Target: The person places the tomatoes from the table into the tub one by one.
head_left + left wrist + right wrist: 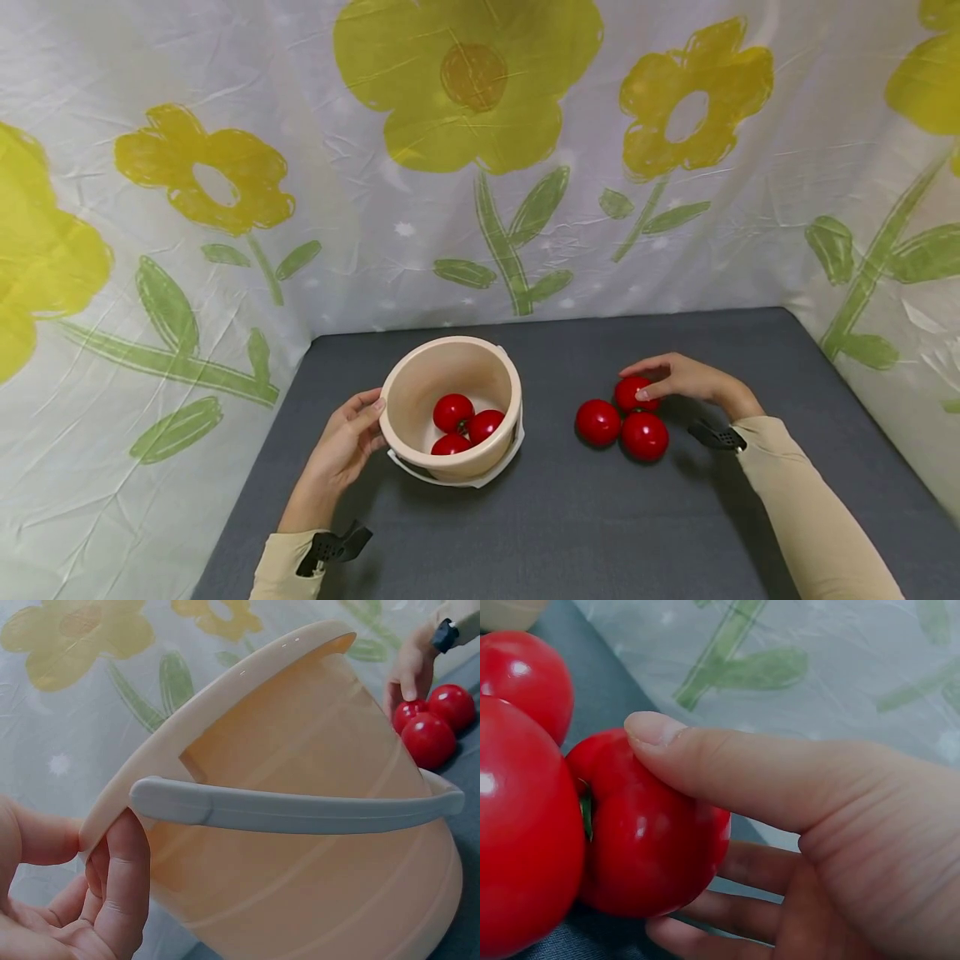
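**Left hand (347, 443) on the bucket (423, 383), right hand (684, 379) around a tomato (627, 393)**

The plastic bucket is left of centre on the dark surface (555, 533), with three red tomatoes (453, 412) inside. The left hand pinches its left rim between thumb and fingers; the white handle (483, 477) hangs down on the near side.

To the right, three more tomatoes sit in a tight cluster. The right hand has the far one, thumb across its top and fingers curved round the side away from its neighbours, parted just to its width. The left tomato (597, 422) and the near tomato (644, 436) are free of the hand. Whether the gripped fruit bears on the surface is hard to tell.

The skins look glossy and smooth, so a light hold could slip, most likely if the thumb slides over the curve. Drawing this one out sideways might nudge its neighbours and set them rolling. At the bucket, a pull on that single pinched edge could tip it and shift the fruit inside. The lowered handle could also snag a passing wrist.
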A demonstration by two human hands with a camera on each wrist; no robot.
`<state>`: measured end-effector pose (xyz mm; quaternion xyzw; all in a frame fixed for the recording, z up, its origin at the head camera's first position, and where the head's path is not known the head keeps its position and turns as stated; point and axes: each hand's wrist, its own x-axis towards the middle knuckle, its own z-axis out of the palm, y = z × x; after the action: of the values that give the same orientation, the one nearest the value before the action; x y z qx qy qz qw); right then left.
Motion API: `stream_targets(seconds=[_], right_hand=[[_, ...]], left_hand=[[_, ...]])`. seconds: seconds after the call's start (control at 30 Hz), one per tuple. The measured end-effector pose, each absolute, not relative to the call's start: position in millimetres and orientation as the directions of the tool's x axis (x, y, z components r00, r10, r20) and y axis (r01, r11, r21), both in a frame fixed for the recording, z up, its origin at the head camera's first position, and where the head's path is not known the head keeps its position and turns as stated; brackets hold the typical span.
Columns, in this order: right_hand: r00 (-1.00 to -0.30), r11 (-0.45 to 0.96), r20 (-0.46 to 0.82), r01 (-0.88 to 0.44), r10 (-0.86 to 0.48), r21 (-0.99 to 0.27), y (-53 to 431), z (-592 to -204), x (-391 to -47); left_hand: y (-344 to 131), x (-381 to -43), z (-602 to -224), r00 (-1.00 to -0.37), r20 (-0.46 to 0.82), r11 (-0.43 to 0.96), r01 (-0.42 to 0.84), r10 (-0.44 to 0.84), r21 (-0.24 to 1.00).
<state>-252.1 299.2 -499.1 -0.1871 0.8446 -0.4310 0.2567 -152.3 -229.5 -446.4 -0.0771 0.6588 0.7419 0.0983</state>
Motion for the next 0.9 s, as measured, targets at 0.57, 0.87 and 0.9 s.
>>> stream_targets(seconds=[0.57, 0.87, 0.9], right_hand=[[-0.806, 0.523, -0.254, -0.079, -0.534, -0.849, 297.3, -494.5, -253.6], [-0.844, 0.526, -0.145, -0.180, -0.517, -0.831, 294.5, -469.5, -257.8], [-0.847, 0.523, -0.137, -0.183, -0.514, -0.833, 293.5, -467.8, -257.9]], left_hand=[[-230.7, -152.5, -447.3, -0.970, -0.237, -0.104, -0.241, 0.048, 0.965], [-230.4, -152.7, -447.5, -0.970, -0.238, -0.108, -0.242, 0.047, 0.964], [-230.3, -152.8, -447.5, -0.970, -0.238, -0.105, -0.242, 0.047, 0.965]])
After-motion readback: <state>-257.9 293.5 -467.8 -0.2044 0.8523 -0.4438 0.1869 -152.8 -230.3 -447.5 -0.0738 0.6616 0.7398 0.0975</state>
